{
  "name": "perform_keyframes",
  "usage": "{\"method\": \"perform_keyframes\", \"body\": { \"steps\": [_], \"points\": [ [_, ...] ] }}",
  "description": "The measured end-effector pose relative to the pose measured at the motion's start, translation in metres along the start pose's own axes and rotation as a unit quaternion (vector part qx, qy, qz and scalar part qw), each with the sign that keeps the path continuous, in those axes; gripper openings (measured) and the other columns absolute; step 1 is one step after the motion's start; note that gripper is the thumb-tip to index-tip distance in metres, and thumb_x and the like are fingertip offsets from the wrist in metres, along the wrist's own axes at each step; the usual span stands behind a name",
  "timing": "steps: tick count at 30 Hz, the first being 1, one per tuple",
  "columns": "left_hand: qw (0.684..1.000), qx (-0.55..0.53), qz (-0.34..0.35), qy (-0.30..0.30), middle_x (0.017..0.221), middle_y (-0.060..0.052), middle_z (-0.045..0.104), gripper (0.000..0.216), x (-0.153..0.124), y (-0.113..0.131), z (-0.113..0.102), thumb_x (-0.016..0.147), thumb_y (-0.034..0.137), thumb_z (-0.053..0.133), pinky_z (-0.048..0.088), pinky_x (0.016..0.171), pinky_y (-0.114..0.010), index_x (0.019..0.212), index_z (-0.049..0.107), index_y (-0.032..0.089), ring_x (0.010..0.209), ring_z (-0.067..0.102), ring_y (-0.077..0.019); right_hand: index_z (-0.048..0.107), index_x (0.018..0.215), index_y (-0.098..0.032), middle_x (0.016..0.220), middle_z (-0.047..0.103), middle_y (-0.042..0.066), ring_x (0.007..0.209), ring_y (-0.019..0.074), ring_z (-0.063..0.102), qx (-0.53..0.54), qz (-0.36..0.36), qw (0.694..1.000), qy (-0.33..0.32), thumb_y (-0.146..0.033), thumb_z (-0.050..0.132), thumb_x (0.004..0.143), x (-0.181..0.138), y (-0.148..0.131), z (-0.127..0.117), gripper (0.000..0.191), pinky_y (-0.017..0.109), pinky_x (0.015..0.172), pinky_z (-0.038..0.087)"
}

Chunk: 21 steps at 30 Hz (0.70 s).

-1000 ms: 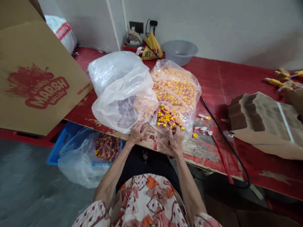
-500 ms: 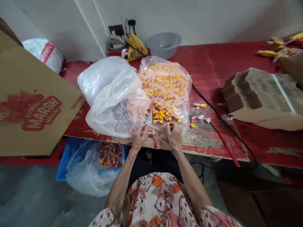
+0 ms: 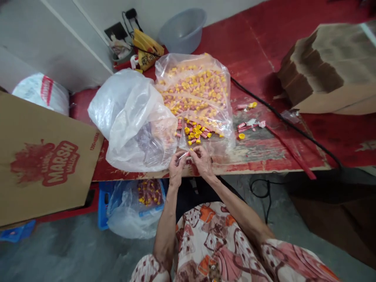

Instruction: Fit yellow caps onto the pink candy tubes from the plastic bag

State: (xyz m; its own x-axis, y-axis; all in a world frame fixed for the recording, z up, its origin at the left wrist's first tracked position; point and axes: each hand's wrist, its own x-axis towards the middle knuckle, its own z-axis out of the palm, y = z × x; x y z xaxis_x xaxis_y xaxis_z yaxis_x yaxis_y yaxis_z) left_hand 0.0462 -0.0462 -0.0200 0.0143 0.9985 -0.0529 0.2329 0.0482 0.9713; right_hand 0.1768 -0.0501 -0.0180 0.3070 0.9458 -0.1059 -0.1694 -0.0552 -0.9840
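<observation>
Though slim, tube (image 3: 187, 154) crosswise, yellow end (image 3: 191, 149) rightward.

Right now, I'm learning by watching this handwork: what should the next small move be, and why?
Perhaps steady the slim piece with the left hand before the right hand shifts: both hands meet at it near the front edge of the table, and the right hand's grip is too small to make out.

The small tubes (image 3: 197, 134) are pink and yellow, the tabletop (image 3: 249, 43) red.
</observation>
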Motion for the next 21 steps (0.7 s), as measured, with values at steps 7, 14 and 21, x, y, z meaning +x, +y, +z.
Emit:
{"method": "perform_keyframes", "body": {
  "steps": [7,14,21],
  "points": [
    [0.984,0.164,0.053,-0.052,0.097,-0.004,0.076,0.033,0.008,0.010,-0.017,0.096,0.053,0.072,0.061,0.077,-0.030,0.104,0.068,0.021,0.084,0.074,-0.0174,0.065,0.087,-0.024,0.084,0.073,0.002,0.079,0.0182,0.067,-0.191,-0.087,0.974,-0.086,-0.048,0.045,0.108,-0.004,0.006,-0.027,0.038,0.032,0.082,0.052],
    [0.893,0.404,0.133,-0.146,0.099,-0.006,0.074,0.013,0.025,0.016,-0.020,0.100,0.036,0.068,0.054,0.081,-0.031,0.102,0.064,0.023,0.093,0.072,-0.0220,0.072,0.106,-0.022,0.103,0.076,0.010,0.099,0.0234,0.068,-0.316,-0.161,0.930,0.102,-0.036,0.043,0.111,0.011,0.030,-0.082,0.033,0.038,0.094,0.049],
    [0.856,0.457,0.100,-0.222,0.088,-0.003,0.071,0.019,0.040,0.024,-0.023,0.100,0.042,0.067,0.049,0.068,-0.028,0.103,0.060,0.025,0.083,0.071,-0.0218,0.073,0.107,-0.023,0.100,0.076,0.009,0.096,0.0234,0.069,-0.298,-0.160,0.934,0.118,-0.040,0.040,0.112,0.014,0.039,-0.092,0.038,0.038,0.092,0.052]
  ]
}}
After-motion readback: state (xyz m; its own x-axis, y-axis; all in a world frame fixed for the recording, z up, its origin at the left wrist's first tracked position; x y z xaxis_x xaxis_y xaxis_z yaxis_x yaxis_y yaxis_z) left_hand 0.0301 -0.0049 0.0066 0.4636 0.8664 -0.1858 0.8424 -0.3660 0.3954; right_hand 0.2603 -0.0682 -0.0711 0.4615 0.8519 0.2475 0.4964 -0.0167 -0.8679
